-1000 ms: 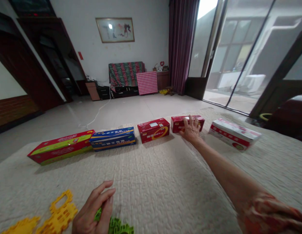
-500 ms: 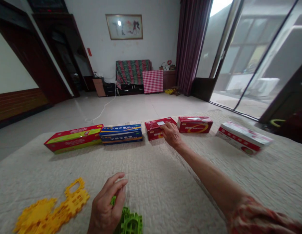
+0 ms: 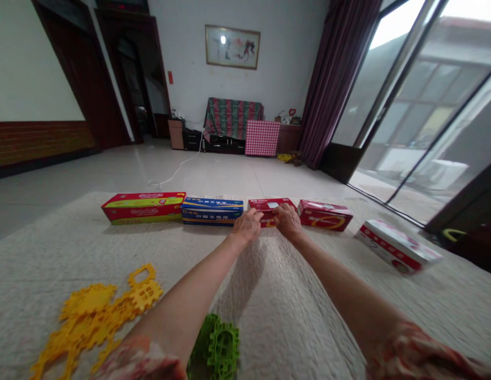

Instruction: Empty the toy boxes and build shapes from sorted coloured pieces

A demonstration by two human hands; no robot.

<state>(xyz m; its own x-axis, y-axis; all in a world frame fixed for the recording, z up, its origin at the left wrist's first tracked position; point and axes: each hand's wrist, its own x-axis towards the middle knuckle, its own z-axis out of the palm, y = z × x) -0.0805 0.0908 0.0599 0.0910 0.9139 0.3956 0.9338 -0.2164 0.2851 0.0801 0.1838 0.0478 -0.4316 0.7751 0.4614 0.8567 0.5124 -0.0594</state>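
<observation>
Both arms reach forward to a red cardboard box (image 3: 265, 203) with a pale label on its top. My left hand (image 3: 248, 224) has its fingers bent over the box's left front part. Against the front right part, my right hand (image 3: 288, 220) grips the same box, thumb and fingers close together. The two hands cover much of its front face. To its left lies a blue box (image 3: 213, 212) with white lettering, and to its right another red box (image 3: 325, 215) with a yellow curve.
A long red and yellow-green box (image 3: 144, 208) ends the row at left. A white and red box (image 3: 398, 245) sits at right, turned at an angle. Yellow interlocking plastic pieces (image 3: 93, 303) and green ones (image 3: 224, 345) lie near me on the pale quilted cover (image 3: 285, 327).
My left hand has moved forward from above the green pieces to the red box. My right hand stays at that box. The view has turned slightly left.
</observation>
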